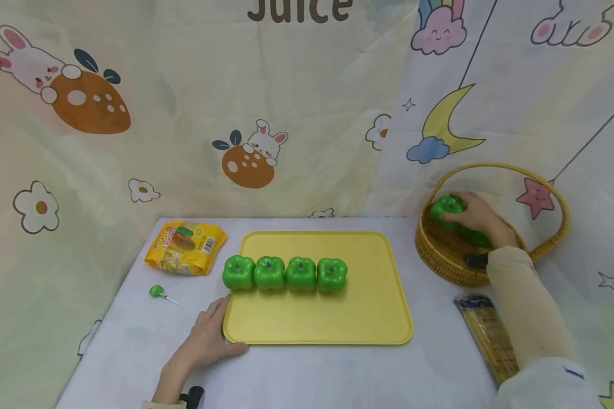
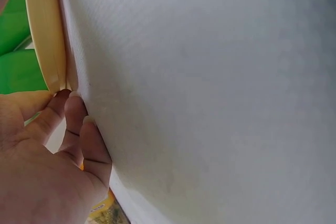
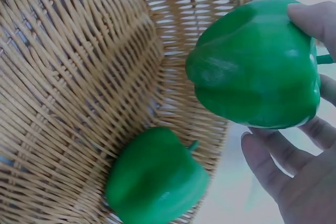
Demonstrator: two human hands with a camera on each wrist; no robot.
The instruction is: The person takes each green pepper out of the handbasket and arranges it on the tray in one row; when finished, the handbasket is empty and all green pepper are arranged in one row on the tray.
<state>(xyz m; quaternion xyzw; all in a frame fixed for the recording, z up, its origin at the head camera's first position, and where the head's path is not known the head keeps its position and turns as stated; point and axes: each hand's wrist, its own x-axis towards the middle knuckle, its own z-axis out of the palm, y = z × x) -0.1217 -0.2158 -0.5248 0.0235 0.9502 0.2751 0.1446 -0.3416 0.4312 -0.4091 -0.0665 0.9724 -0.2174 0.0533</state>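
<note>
In the head view my right hand (image 1: 478,217) grips a green bell pepper (image 1: 447,210) at the far side of the wicker basket (image 1: 442,264). The right wrist view shows this bell pepper (image 3: 257,66) between thumb and fingers, above the basket's wall, its stem toward the palm. Another bell pepper (image 3: 157,179) lies inside the basket. My left hand (image 1: 210,335) holds the front left corner of the yellow tray (image 1: 317,324), fingertips at its rim (image 2: 47,30). A row of several green bell peppers (image 1: 301,274) stands on the tray, starting at its left edge.
A yellow candy bag (image 1: 186,248) lies at the table's back left, with a green lollipop (image 1: 157,291) in front of it. Under the right forearm lies a flat brown packet (image 1: 483,329). The basket's tall handle (image 1: 506,166) arches over the right hand.
</note>
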